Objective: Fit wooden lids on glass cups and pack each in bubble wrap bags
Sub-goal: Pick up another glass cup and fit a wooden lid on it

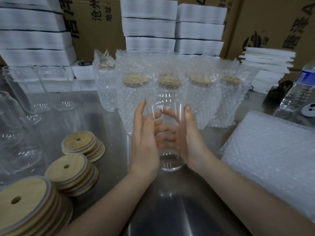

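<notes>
A clear glass cup (167, 106) with no lid stands in the middle of the steel table, held between both palms. My left hand (144, 140) presses its left side and my right hand (190, 138) its right side; my fingers show through the glass. Three stacks of round wooden lids with a straw hole lie at the lower left: stack (83, 143), stack (69, 174) and stack (29, 205). A pile of flat bubble wrap bags (272, 160) lies at the right. Several lidded cups in bubble wrap bags (136, 92) stand in a row behind the held cup.
Bare glass cups (40, 92) crowd the left side of the table. White foam stacks (150, 26) and cardboard boxes (272, 23) line the back. A plastic water bottle (300, 89) stands at the far right. The steel table (170, 210) runs toward me.
</notes>
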Tool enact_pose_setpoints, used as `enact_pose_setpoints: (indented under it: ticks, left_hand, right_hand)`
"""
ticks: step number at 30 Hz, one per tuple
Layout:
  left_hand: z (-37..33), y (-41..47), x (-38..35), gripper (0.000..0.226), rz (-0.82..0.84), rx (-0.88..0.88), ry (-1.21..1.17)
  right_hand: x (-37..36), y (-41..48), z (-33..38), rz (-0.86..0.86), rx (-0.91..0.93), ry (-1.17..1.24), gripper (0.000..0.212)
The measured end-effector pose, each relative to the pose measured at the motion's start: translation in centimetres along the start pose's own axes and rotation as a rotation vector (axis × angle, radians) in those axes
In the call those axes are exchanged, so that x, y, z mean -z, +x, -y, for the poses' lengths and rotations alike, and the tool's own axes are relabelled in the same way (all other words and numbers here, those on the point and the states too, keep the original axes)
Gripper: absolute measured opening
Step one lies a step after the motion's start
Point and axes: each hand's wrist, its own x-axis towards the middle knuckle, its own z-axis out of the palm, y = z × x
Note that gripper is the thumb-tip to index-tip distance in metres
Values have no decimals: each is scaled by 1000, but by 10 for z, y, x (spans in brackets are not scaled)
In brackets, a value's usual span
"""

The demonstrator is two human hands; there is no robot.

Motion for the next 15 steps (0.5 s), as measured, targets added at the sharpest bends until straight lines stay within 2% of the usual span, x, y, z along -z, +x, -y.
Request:
enact_pose_setpoints:
  ticks: [3,9,11,15]
  left_hand:
    - [-4,-3,-6,48,-62,-46,61]
    - [-11,-7,-9,90,-52,-66,92]
    - [-11,-5,-8,87,-62,-37,36]
    - [-9,-5,-6,68,-69,-16,-20]
  right_hand:
    - [-6,-2,0,-98,74,-118,83]
    - [-14,-5,-2,-200,168,-305,67]
    - [-13,-3,-2,-219,155,-328,67]
    - [-11,4,-4,-218,92,-361,79]
